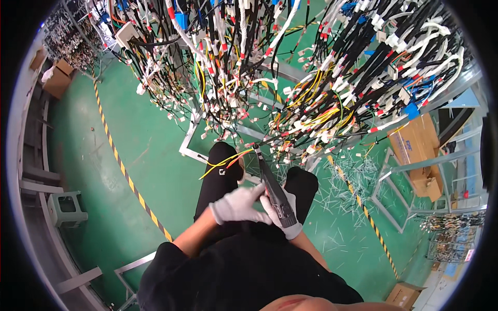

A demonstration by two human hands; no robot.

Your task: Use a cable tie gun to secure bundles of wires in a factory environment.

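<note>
My right hand (291, 206), in a white glove, is closed around a long, tapered black hand tool (273, 187); its exact kind I cannot make out. The narrow tip points up and away, meeting the lower ends of the hanging wires. Yellow and red wires (223, 164) stick out leftward beside that tip, above my left knee. My left hand (241, 205), gloved too, sits just left of the tool with thumb and forefinger apart. Its fingertips come close to the tool and my right fingers; whether they touch is unclear. Nothing shows in it.
Dense wire harnesses (223, 57) and more harnesses (363, 78) hang ahead from a metal frame (190, 136). White plastic strips (347, 186) litter the green floor at right. A stool (66, 209) stands left, cardboard boxes (415, 150) right. Striped tape (118, 160) marks the floor.
</note>
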